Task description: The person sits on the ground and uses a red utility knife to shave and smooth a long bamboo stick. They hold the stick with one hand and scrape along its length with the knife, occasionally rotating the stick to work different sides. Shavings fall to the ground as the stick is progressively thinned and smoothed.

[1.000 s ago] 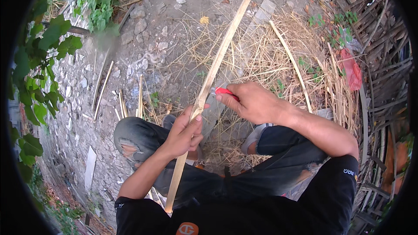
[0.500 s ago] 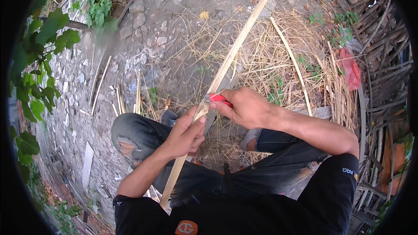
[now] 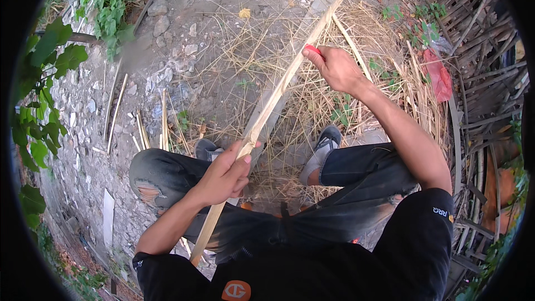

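A long pale strip of split bamboo or wood (image 3: 284, 81) slants from beside my left hip up to the far middle. My left hand (image 3: 223, 175) is closed round its lower part, thumb along the top. Farther up, my right hand (image 3: 337, 69) grips a small red-handled tool (image 3: 312, 49), apparently a knife, against the strip near its far end. The tool's blade is hidden from view. Under the strip, a grey plank (image 3: 272, 120) lies on the ground between my feet.
Thin straw-like shavings (image 3: 362, 28) litter the ground ahead and right. Several cut strips (image 3: 165, 120) stand by my left knee. A red plastic bag (image 3: 437, 75) lies near stacked sticks (image 3: 479, 67) at the right. Leafy vines (image 3: 108, 14) hang on the left.
My right hand has slid the red-handled tool away from my left hand, up along the strip towards its far end. My left hand keeps its hold.
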